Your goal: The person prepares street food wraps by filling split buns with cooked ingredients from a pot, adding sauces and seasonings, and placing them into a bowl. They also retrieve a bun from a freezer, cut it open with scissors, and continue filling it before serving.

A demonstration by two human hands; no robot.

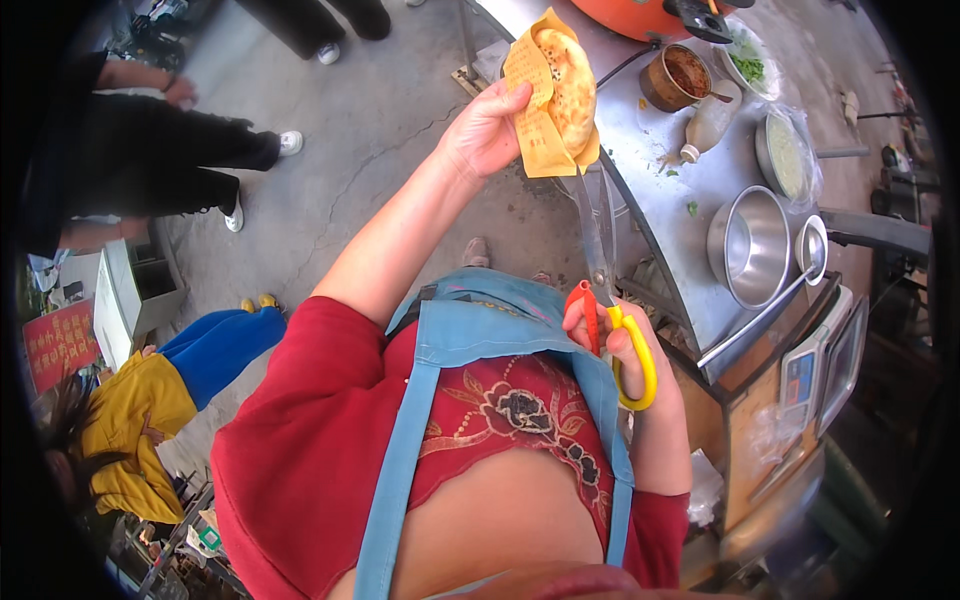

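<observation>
My left hand [487, 128] grips a round browned flatbread [568, 95] tucked in a yellow paper sleeve [532, 112], its thumb lying across the paper. Below the sleeve, my right hand [622, 335] is closed round a pair of scissors [599, 235] with a yellow loop handle and a red part by the fingers. The long metal blades are somewhat apart and point up at the sleeve's lower edge. Whether the tips touch the paper or bread I cannot tell.
On the metal worktop [650, 185] at right stand a pot of reddish-brown sauce [675, 78], a bottle [711, 122], a bowl of chopped greens [745, 62], a steel basin [748, 247] and a ladle [760, 318]. A scale [815, 370] sits nearer. Several people stand at left.
</observation>
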